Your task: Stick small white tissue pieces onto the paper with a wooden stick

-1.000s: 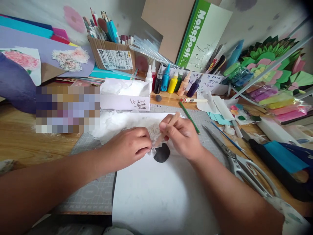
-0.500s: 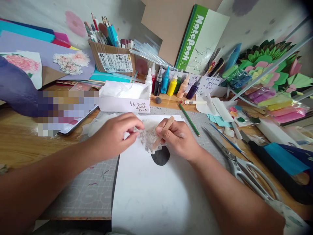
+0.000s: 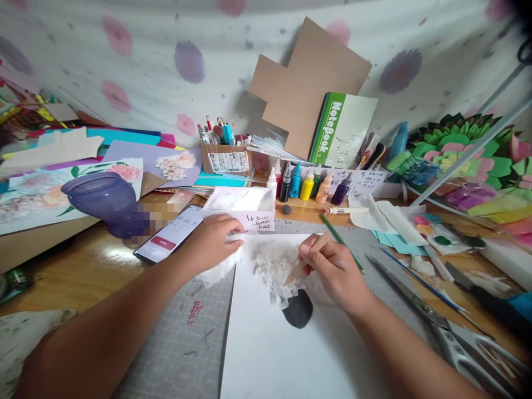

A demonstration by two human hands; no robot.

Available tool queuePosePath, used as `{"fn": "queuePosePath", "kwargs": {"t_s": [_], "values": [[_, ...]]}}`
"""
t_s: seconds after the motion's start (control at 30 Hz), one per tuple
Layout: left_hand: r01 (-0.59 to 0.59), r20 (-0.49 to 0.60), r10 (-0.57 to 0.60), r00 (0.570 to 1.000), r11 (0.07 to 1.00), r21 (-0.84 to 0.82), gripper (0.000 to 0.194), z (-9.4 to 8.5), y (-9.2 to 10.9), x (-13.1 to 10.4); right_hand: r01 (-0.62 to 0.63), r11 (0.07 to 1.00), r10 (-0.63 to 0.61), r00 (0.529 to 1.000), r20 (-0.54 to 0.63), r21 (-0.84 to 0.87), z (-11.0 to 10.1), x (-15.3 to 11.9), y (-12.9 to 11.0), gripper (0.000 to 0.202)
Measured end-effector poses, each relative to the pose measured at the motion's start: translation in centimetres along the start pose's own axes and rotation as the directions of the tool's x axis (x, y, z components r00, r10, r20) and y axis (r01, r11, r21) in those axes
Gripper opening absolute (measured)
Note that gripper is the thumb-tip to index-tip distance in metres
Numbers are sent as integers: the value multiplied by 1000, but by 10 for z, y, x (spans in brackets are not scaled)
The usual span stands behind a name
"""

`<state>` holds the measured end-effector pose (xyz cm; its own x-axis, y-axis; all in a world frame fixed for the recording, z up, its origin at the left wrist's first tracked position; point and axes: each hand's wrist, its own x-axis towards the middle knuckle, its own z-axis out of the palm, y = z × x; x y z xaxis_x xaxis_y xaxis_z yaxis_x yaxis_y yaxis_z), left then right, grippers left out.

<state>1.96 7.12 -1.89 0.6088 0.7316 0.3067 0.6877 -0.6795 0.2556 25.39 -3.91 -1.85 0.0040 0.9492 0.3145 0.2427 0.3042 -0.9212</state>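
My right hand [image 3: 328, 266] is closed round a flat wooden stick [image 3: 305, 260], its lower end on a clump of pale torn paper bits [image 3: 272, 269]. Beside that clump a black paper circle [image 3: 298, 309] lies on the white sheet [image 3: 278, 354]. My left hand [image 3: 220, 241] hovers by the front of a white paper box [image 3: 239, 206], thumb and fingers curled towards each other; what they hold, if anything, is too small to make out. White tissue [image 3: 218, 271] lies beneath this hand.
Paint bottles [image 3: 307, 185] stand behind the sheet. Large scissors [image 3: 436, 321], a blue brush [image 3: 415, 274] and a green pencil [image 3: 341, 241] lie to the right. On the left are a phone [image 3: 170, 235] and a purple vase [image 3: 103, 199]. A grey cutting mat [image 3: 166, 360] lies underneath.
The view has tilted up and shifted left. My left hand has moved from beside the paper clump to the white box. The stick stays in my right hand at the clump.
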Motion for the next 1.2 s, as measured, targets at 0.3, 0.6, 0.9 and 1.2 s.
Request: {"fn": "queuePosePath", "kwargs": {"t_s": [0.3, 0.6, 0.9, 1.2], "values": [[-64, 110, 46, 993, 985, 160, 23, 8, 21, 8, -7, 999, 14, 993, -121, 53, -1, 1, -2, 33], [-94, 31, 90, 996, 974, 208, 16, 14, 15, 14, -40, 983, 40, 999, 3, 178, -6, -1, -7, 27], [50, -14, -55, 998, 974, -220, 12, -4, 40, -5, -74, 997, 71, 946, 318, -2, -3, -4, -2, 23], [113, 373, 87, 924, 869, -482, 12, -8, 71, -25, -61, 997, 71, 973, 221, -55, -5, 2, -2, 23]]}}
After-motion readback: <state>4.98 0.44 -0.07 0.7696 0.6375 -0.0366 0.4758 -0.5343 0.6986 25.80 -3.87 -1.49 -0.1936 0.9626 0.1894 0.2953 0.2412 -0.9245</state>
